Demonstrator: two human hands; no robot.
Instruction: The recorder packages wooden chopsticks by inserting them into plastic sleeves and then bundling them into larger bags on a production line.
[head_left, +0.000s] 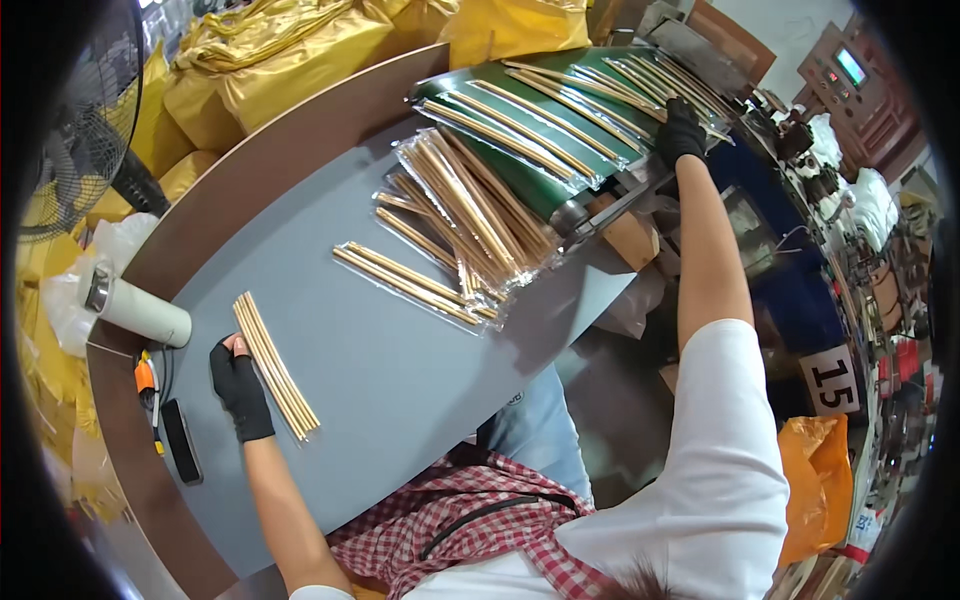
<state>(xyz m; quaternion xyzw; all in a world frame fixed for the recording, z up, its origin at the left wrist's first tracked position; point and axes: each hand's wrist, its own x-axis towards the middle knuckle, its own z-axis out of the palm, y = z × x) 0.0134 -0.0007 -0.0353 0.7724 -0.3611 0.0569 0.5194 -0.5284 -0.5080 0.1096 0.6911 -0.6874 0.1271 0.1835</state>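
My left hand (240,392), in a black glove with bare fingertips, is at the left of the grey table. It is closed at the edge of a narrow row of bare golden-brown chopsticks (277,368), its thumb against them and its other fingers mostly hidden. Far to the right, my gloved right hand (682,132) reaches over the green conveyor belt (537,190). Its fingers curl down onto a clear-wrapped pack of chopsticks (590,88) lying aslant on the belt. More wrapped packs (510,128) lie along the belt.
A heap of wrapped chopsticks (465,205) lies on the grey table (300,240) below the belt's end. A brown raised rim (270,150) curves round the table. At left are a white bottle (145,310), a dark phone (181,440) and an orange-handled tool (146,375). Yellow sacks (280,60) stand behind.
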